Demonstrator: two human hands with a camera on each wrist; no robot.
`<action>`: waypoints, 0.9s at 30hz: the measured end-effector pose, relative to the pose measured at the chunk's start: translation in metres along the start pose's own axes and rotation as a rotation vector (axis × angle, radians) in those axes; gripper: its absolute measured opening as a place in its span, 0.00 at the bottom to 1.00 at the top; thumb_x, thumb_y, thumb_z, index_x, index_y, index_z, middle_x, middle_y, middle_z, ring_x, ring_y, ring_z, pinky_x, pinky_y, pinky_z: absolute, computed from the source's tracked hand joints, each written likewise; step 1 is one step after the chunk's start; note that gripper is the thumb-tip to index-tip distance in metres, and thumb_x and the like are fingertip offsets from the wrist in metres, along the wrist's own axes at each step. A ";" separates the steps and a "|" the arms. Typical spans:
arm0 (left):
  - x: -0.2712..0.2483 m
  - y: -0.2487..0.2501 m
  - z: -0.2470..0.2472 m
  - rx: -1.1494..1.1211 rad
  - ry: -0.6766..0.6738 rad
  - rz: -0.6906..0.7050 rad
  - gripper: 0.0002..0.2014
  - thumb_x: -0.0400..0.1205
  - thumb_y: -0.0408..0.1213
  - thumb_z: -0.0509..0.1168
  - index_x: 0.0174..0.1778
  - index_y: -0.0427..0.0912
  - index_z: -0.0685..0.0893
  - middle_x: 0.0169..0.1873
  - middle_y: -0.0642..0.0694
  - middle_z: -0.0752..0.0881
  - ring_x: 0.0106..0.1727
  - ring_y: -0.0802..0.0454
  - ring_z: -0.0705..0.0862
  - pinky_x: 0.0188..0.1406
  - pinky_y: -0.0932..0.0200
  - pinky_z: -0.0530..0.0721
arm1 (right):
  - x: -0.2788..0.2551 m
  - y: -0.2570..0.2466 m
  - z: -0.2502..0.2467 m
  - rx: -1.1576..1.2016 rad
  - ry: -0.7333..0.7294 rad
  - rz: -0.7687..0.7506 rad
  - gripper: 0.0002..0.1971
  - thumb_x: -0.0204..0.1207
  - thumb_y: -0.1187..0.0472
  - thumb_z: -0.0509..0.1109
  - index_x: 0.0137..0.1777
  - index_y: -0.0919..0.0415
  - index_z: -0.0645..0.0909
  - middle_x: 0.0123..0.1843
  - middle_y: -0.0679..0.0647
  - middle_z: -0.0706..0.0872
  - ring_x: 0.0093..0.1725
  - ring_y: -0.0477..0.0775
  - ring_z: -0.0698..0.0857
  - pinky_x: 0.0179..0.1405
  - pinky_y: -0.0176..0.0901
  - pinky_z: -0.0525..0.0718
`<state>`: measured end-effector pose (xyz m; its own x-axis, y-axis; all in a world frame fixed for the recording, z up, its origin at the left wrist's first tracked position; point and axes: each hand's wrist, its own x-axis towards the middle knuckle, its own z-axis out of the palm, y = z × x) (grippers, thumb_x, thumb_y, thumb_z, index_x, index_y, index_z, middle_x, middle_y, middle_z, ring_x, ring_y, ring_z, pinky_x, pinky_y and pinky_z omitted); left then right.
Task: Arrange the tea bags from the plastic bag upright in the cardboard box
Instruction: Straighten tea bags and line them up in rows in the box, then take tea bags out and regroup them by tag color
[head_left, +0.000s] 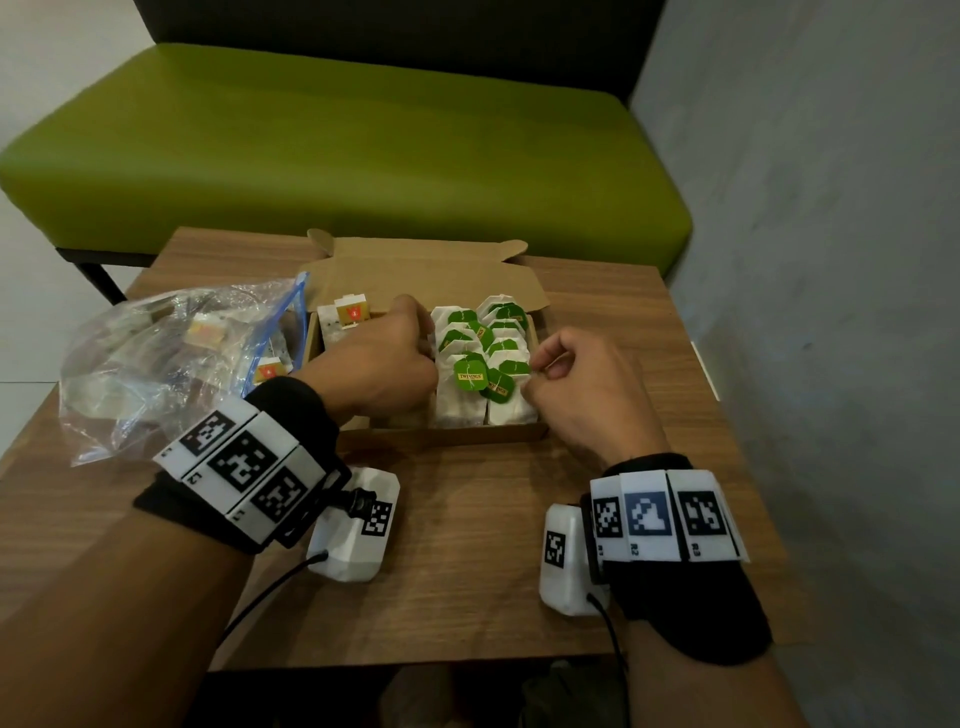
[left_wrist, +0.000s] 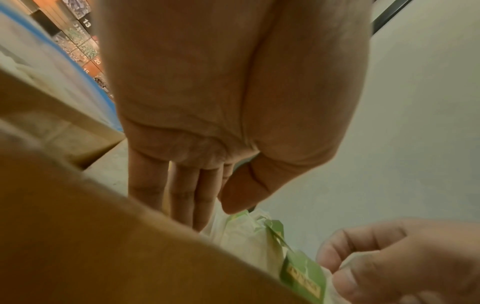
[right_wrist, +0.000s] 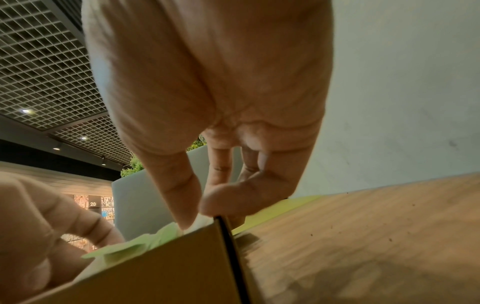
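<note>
An open cardboard box (head_left: 467, 434) sits on a wooden table (head_left: 467, 545). Its right part holds two rows of upright white tea bags with green tags (head_left: 478, 358). At its far left stand tea bags with orange tags (head_left: 348, 317). My left hand (head_left: 415, 338) reaches down into the box just left of the green rows. Its fingers (left_wrist: 187, 205) are straight and its thumb touches the top of a tea bag (left_wrist: 246, 232). My right hand (head_left: 545, 364) is at the box's near right corner. Its thumb and forefinger (right_wrist: 221, 203) pinch a white tea bag (right_wrist: 202, 221).
A clear zip plastic bag (head_left: 156, 353) with more tea bags lies on the table left of the box. The box lid (head_left: 415, 275) stands open at the back. A green sofa (head_left: 337, 156) is behind the table and a grey wall (head_left: 805, 260) to the right.
</note>
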<state>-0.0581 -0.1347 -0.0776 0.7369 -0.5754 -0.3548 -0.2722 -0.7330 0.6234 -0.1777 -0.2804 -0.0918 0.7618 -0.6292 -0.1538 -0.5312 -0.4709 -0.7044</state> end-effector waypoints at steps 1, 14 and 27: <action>0.001 -0.001 0.001 -0.001 -0.010 0.005 0.21 0.81 0.29 0.62 0.69 0.46 0.68 0.64 0.45 0.83 0.63 0.46 0.82 0.62 0.43 0.85 | 0.000 0.000 0.000 -0.007 -0.002 -0.006 0.10 0.78 0.60 0.77 0.55 0.49 0.83 0.49 0.43 0.81 0.44 0.39 0.78 0.33 0.32 0.73; 0.006 -0.002 0.004 -0.125 0.047 -0.010 0.11 0.83 0.32 0.62 0.59 0.49 0.73 0.55 0.45 0.86 0.55 0.46 0.85 0.56 0.43 0.87 | 0.002 0.003 0.003 -0.005 -0.001 -0.002 0.11 0.77 0.62 0.78 0.55 0.48 0.85 0.50 0.42 0.80 0.49 0.41 0.79 0.32 0.30 0.69; 0.003 0.001 -0.002 -0.100 0.114 0.040 0.12 0.82 0.34 0.66 0.59 0.48 0.75 0.52 0.50 0.85 0.55 0.50 0.83 0.53 0.51 0.85 | 0.001 0.004 0.004 -0.027 0.019 -0.027 0.10 0.77 0.56 0.79 0.56 0.47 0.86 0.59 0.45 0.82 0.59 0.47 0.81 0.50 0.42 0.80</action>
<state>-0.0554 -0.1363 -0.0768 0.7937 -0.5544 -0.2502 -0.2441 -0.6671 0.7039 -0.1774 -0.2807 -0.0973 0.7689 -0.6276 -0.1217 -0.5204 -0.5039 -0.6894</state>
